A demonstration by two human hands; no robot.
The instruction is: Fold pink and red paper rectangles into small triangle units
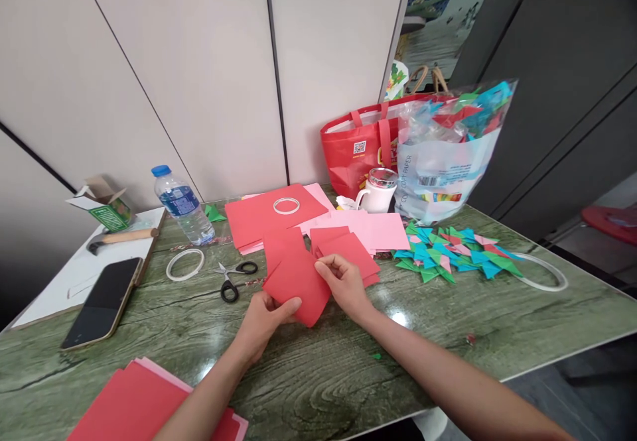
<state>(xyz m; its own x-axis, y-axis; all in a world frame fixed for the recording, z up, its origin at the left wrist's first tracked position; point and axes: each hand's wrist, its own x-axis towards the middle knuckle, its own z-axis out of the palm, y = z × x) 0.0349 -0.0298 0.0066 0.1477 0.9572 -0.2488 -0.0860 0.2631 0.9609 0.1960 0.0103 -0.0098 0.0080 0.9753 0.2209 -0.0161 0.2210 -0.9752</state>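
A square sheet of red paper (297, 286) is raised a little off the table between my two hands. My left hand (266, 318) pinches its lower left edge, thumb on top. At its right edge, my right hand (343, 285) has thumb and forefinger closed on the paper. Behind it lie more red squares (354, 252), partly covered by the sheet and my right hand. Black-handled scissors (233, 278) rest with blades apart, left of my left hand. A larger stack of red sheets (259, 219) with a roll of tape (286, 205) on it lies farther back, beside pink paper (385, 232).
Folded colored paper pieces (448, 252) and a white ring (552, 275) lie right. Behind stand a mug (379, 194), a red bag (343, 156) and a plastic bag (440, 169). Leftward are a bottle (183, 209), phone (103, 302), hammer (127, 237) and red paper stack (134, 404).
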